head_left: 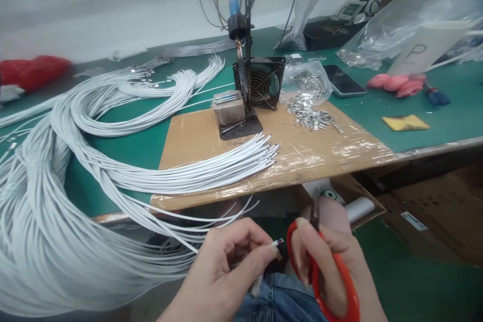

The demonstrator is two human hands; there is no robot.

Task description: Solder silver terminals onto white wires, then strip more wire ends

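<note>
Between thumb and forefinger, my left hand [230, 266] pinches the end of a white cable [277, 243]; thin coloured wires show at its tip. My right hand [335, 256] has its fingers through the handles of red-handled scissors [346, 282], whose dark blades point up and look blurred. The scissors are just right of the cable end, apart from it. Left of my hands a thick bundle of white cables [56, 241] hangs over the table edge. Another bunch of white cables [211, 166] lies on a cardboard sheet [302, 153], ends pointing right.
A soldering iron [234, 5] is held upright in a stand beside a small fan [260, 83]. Small metal connectors [311, 110] spill from a plastic bag. A phone [344, 80], a yellow sponge [405, 122] and a white cup [426, 48] stand or lie at right.
</note>
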